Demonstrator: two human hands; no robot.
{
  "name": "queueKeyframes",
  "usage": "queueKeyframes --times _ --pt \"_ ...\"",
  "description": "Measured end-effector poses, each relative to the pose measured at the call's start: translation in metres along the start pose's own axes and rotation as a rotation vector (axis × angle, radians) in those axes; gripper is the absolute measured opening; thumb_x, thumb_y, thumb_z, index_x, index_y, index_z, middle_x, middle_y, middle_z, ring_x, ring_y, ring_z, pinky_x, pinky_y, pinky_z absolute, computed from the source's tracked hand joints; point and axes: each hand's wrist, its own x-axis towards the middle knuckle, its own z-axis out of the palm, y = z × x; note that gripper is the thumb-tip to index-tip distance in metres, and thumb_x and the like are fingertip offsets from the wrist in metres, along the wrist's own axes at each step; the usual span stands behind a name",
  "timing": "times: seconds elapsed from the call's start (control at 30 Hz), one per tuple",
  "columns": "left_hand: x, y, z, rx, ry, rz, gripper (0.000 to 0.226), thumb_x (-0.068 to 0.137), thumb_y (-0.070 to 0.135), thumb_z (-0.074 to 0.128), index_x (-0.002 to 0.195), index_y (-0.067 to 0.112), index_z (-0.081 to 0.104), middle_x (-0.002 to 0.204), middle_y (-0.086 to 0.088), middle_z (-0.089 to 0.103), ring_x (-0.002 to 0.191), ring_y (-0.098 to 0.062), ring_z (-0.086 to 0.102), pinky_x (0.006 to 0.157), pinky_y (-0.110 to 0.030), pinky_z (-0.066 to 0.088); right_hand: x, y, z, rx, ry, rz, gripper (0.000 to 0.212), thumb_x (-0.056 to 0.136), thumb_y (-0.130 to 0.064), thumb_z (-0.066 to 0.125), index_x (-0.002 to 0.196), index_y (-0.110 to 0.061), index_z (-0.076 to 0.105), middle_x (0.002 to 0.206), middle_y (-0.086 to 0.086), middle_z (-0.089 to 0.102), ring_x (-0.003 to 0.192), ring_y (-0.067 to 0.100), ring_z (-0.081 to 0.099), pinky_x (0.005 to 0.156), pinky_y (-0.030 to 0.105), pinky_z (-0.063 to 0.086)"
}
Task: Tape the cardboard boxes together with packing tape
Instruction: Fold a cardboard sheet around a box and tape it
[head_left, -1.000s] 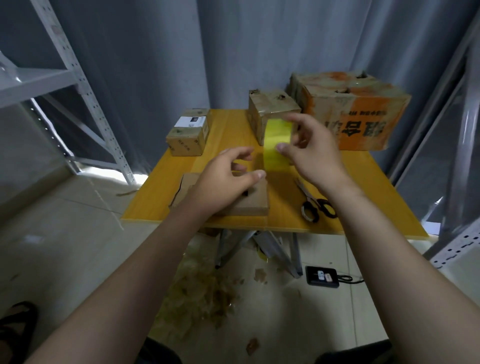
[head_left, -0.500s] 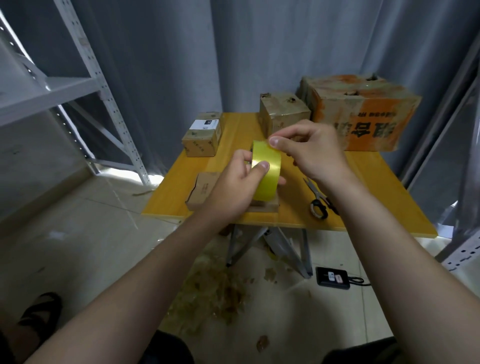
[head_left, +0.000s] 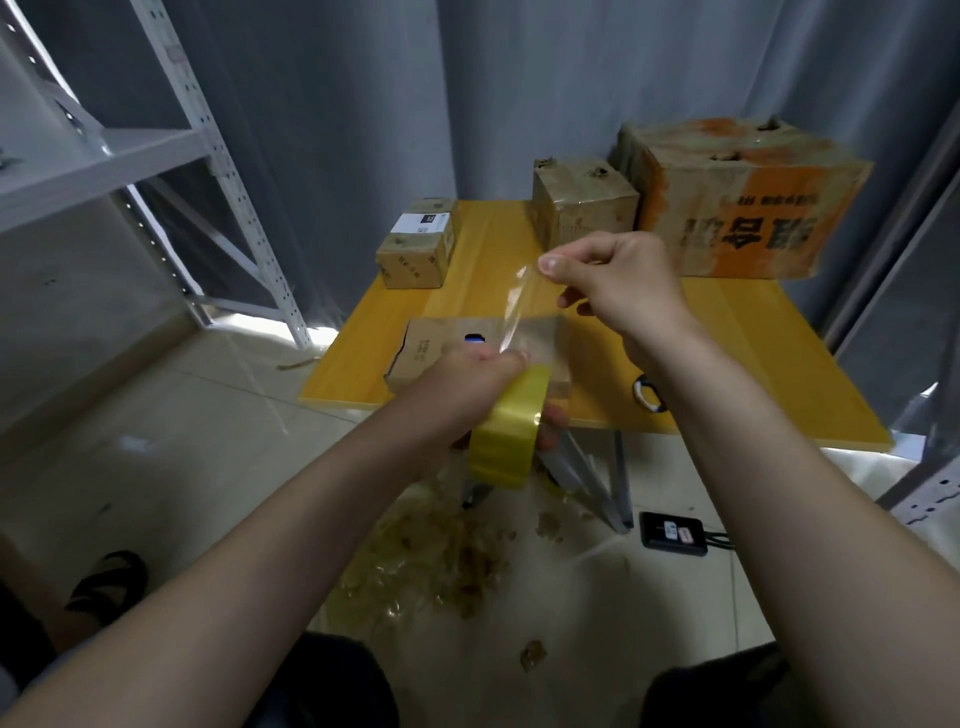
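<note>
Left hand (head_left: 467, 384) grips the yellow tape roll (head_left: 506, 441), fingers curled round it, in the air at the near edge of the surface (head_left: 727, 353). Right hand (head_left: 618, 286) pinches the free end of the clear tape strip (head_left: 514, 312) between thumb and forefinger, higher up and further out than the roll. The strip runs taut from roll to right hand, over the flat cardboard box (head_left: 431, 348).

The flat box lies at the near edge of the surface, with a dark hole in its top face. Small labelled box (head_left: 418, 244) sits at the far left. Medium box (head_left: 582, 208) and large orange-printed box (head_left: 737, 197) sit side by side at the far right, just beside each other; can't tell if they touch.

Scissors (head_left: 644, 392): only a handle loop shows beside the right forearm.

Tape scraps (head_left: 431, 561) are piled on the floor (head_left: 156, 467) under the surface, with a black device (head_left: 672, 532) near them. Metal shelving (head_left: 156, 145) stands left.
</note>
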Motion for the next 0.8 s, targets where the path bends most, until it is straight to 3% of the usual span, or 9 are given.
queueKeyframes --times 0.13,0.2,0.27,0.37,0.43,0.53,0.63,0.7,0.8 --pt "0.003 -0.011 0.001 0.027 -0.014 -0.097 0.031 0.110 0.036 0.044 0.130 0.015 0.054 0.105 -0.020 0.077 0.088 -0.036 0.076 0.080 -0.045 0.064 0.006 0.015 0.003 -0.063 -0.025 0.046 0.007 0.088 -0.021 0.082 0.082 -0.022 0.079 0.081 -0.014 0.076 0.067 -0.006 0.068 0.062 0.013 0.051" --pt "0.005 -0.014 -0.001 0.023 -0.038 -0.117 0.026 0.110 0.032 0.042 0.121 0.012 0.056 0.098 -0.020 0.078 0.078 -0.034 0.077 0.068 -0.040 0.065 0.008 0.024 0.009 -0.096 -0.039 0.092 0.007 0.088 -0.023 0.083 0.082 -0.022 0.080 0.088 -0.011 0.078 0.084 -0.002 0.071 0.082 0.024 0.056" --pt "0.005 -0.016 -0.002 -0.009 -0.104 -0.176 0.027 0.111 0.030 0.038 0.116 0.010 0.055 0.091 -0.020 0.079 0.069 -0.030 0.077 0.059 -0.034 0.062 0.012 0.030 0.012 -0.110 -0.017 0.119 0.008 0.087 -0.025 0.083 0.081 -0.022 0.080 0.089 -0.011 0.078 0.090 0.001 0.071 0.091 0.029 0.057" --pt "0.009 -0.024 0.000 -0.060 -0.139 -0.227 0.030 0.112 0.033 0.038 0.129 0.012 0.050 0.093 -0.020 0.079 0.072 -0.031 0.078 0.057 -0.034 0.060 0.021 0.043 0.013 -0.137 0.006 0.125 0.011 0.088 -0.025 0.082 0.078 -0.024 0.079 0.079 -0.020 0.075 0.080 -0.015 0.067 0.079 0.013 0.048" --pt "0.015 -0.028 0.002 -0.109 -0.104 -0.232 0.030 0.111 0.034 0.041 0.126 0.011 0.053 0.094 -0.020 0.079 0.071 -0.031 0.078 0.056 -0.033 0.059 0.027 0.053 0.015 -0.178 0.001 0.130 0.016 0.088 -0.027 0.083 0.073 -0.029 0.077 0.073 -0.025 0.072 0.075 -0.023 0.061 0.074 0.009 0.038" --pt "0.024 -0.030 0.003 -0.097 -0.059 -0.201 0.028 0.111 0.033 0.041 0.118 0.013 0.059 0.092 -0.017 0.080 0.071 -0.030 0.078 0.054 -0.032 0.059 0.038 0.069 0.018 -0.254 0.021 0.171 0.016 0.085 -0.035 0.084 0.072 -0.029 0.078 0.079 -0.023 0.074 0.080 -0.015 0.062 0.075 0.014 0.041" --pt "0.032 -0.032 0.002 -0.040 -0.027 -0.182 0.025 0.111 0.032 0.042 0.117 0.016 0.060 0.094 -0.016 0.080 0.079 -0.032 0.079 0.058 -0.034 0.062 0.044 0.085 0.025 -0.284 0.037 0.222 0.017 0.082 -0.044 0.085 0.075 -0.029 0.080 0.090 -0.017 0.077 0.109 0.010 0.065 0.099 0.035 0.050" --pt "0.035 -0.033 0.001 -0.040 -0.009 -0.195 0.026 0.110 0.031 0.044 0.123 0.015 0.060 0.098 -0.017 0.079 0.084 -0.035 0.078 0.066 -0.040 0.065 0.043 0.089 0.030 -0.308 0.032 0.244 0.018 0.080 -0.050 0.084 0.076 -0.032 0.080 0.091 -0.016 0.077 0.119 0.022 0.061 0.104 0.045 0.050" --pt "0.036 -0.033 -0.001 -0.095 -0.043 -0.205 0.025 0.111 0.029 0.043 0.126 0.014 0.056 0.089 -0.016 0.079 0.070 -0.029 0.078 0.053 -0.032 0.060 0.044 0.092 0.034 -0.343 0.034 0.267 0.019 0.077 -0.054 0.083 0.078 -0.036 0.081 0.091 -0.016 0.077 0.119 0.024 0.061 0.102 0.049 0.051"
